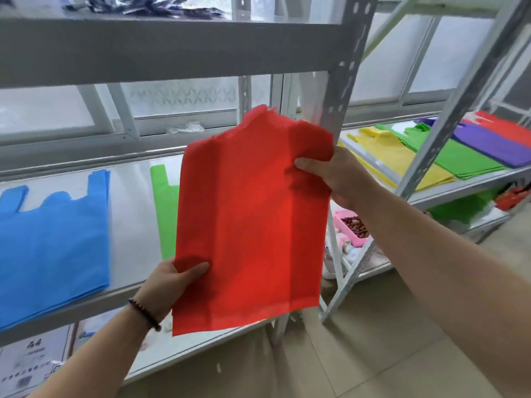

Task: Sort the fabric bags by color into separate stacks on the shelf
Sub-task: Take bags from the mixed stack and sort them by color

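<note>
1. While both hands hold it up in front of the near shelf (pixel 138 196), a red fabric bag (pixel 253 225) hangs flat in the air, its handle end upward and its bottom seam downward
2. On the near shelf's white board lies a stack of blue bags (pixel 54 248) at the left, and a green bag (pixel 163 208) lies to its right, partly hidden behind the red one
3. A second shelf (pixel 459 182) at the right carries side-by-side stacks: yellow bags (pixel 396 156), green bags (pixel 462 156), purple bags (pixel 494 145) and red bags (pixel 508 124) farthest back
4. Below that, a pink basket (pixel 349 229) holds small dark reddish-brown items; what they are cannot be told
5. Dark bags (pixel 149 7) lie in a loose heap on the top level of the near shelf
6. The left hand (pixel 169 285), with a beaded bracelet (pixel 145 313) on its wrist, pinches the red bag's lower left edge, thumb pressed on the front and the other fingers hidden behind the fabric
7. The right hand (pixel 336 176) grips the bag's upper right corner, fingers closed and bunching the fabric there, thumb on the front
</note>
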A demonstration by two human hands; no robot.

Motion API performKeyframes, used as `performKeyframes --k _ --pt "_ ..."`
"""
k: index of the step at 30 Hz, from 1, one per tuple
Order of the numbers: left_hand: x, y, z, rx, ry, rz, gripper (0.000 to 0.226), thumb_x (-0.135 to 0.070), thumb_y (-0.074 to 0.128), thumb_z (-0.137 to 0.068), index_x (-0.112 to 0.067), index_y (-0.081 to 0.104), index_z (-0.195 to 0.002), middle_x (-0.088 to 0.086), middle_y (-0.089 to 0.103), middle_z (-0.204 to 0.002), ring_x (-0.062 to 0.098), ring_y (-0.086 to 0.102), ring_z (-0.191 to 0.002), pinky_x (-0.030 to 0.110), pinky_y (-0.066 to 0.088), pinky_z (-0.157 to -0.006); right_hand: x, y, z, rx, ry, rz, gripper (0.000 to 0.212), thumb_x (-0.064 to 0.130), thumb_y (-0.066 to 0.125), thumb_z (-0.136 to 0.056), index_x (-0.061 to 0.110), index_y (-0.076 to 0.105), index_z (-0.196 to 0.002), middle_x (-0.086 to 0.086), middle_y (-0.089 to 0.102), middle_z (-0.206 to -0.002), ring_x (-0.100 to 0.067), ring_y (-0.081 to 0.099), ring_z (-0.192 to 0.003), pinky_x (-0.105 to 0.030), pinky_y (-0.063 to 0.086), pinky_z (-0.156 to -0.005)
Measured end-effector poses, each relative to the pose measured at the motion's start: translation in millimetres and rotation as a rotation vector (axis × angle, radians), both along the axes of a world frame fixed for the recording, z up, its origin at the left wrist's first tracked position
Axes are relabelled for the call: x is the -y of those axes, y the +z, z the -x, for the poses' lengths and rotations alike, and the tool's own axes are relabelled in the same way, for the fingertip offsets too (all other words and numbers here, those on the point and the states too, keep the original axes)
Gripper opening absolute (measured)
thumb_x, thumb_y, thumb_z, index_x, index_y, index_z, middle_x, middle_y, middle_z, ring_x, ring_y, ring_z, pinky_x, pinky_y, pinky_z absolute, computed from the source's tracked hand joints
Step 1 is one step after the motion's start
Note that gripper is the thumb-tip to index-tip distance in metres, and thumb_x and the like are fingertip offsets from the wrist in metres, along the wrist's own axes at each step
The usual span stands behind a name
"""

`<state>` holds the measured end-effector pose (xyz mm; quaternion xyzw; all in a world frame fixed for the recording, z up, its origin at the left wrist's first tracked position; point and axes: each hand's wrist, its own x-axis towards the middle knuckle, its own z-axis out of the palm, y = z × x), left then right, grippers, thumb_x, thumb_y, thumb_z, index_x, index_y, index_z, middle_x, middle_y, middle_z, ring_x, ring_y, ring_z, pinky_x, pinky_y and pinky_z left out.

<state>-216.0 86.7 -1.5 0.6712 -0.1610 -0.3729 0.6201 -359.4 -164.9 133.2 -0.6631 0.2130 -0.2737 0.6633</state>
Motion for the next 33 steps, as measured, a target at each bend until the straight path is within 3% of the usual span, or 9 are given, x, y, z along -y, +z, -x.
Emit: performKeyframes --k 5,11,14,17,23,28,33 --pt "45 20 55 0.034 -0.084 0.045 0.012 0.003 0.058 -0.085 -0.007 0.065 -0.082 -0.002 0.072 -0.061 0.007 0.064 -0.049 0.019 0.055 -0.050 26 21 82 0.053 -0.085 -0.019 0.019 -0.008 0.062 -0.081 0.010 0.066 -0.086 0.003 0.073 -0.068 -0.010 0.068 -0.057 -0.029 0.058 -0.064" --pt "110 29 142 0.076 -0.227 0.062 0.011 0.003 0.060 -0.084 -0.007 0.064 -0.081 -0.003 0.071 -0.058 0.006 0.064 -0.048 0.019 0.054 -0.048 69 21 200 -0.037 -0.308 0.045 0.019 -0.003 0.065 -0.080 0.015 0.069 -0.085 0.005 0.073 -0.072 -0.010 0.067 -0.063 -0.029 0.057 -0.071" --pt "140 27 181 0.124 -0.305 0.053 0.007 -0.003 0.067 -0.081 -0.010 0.067 -0.083 0.000 0.074 -0.071 0.010 0.067 -0.057 0.025 0.058 -0.062 87 14 256 -0.089 -0.437 0.046 0.019 -0.001 0.068 -0.079 0.017 0.069 -0.084 -0.005 0.070 -0.089 -0.022 0.064 -0.080 -0.044 0.052 -0.089" --pt "169 27 217 0.184 -0.385 0.010 0.006 -0.010 0.073 -0.077 -0.014 0.070 -0.081 0.001 0.074 -0.076 0.019 0.066 -0.070 0.035 0.055 -0.076 105 6 304 -0.125 -0.541 0.046 0.022 -0.002 0.067 -0.078 0.018 0.068 -0.086 -0.011 0.068 -0.098 -0.026 0.063 -0.089 -0.049 0.049 -0.095" --pt "234 30 267 0.154 -0.506 0.008 0.012 -0.006 0.074 -0.076 -0.016 0.069 -0.079 -0.005 0.073 -0.067 0.010 0.065 -0.059 0.032 0.054 -0.071 149 -2 367 -0.127 -0.682 -0.039 0.023 -0.004 0.064 -0.082 0.016 0.060 -0.094 -0.006 0.064 -0.087 -0.019 0.060 -0.072 -0.045 0.051 -0.088" --pt "315 24 284 0.170 -0.554 -0.017 0.011 -0.003 0.069 -0.080 -0.013 0.070 -0.075 -0.001 0.072 -0.065 0.017 0.062 -0.060 0.039 0.053 -0.078 207 -9 399 -0.121 -0.780 -0.057 0.030 -0.005 0.063 -0.082 0.014 0.058 -0.105 -0.011 0.064 -0.100 -0.024 0.061 -0.080 -0.047 0.050 -0.092" --pt "412 21 296 0.209 -0.646 -0.025 0.010 -0.014 0.078 -0.070 -0.015 0.071 -0.076 -0.003 0.073 -0.067 0.020 0.064 -0.067 0.042 0.053 -0.081 285 -14 428 -0.119 -0.831 -0.116 0.039 -0.003 0.062 -0.085 0.007 0.055 -0.122 -0.010 0.064 -0.103 -0.017 0.062 -0.076 -0.032 0.054 -0.072"
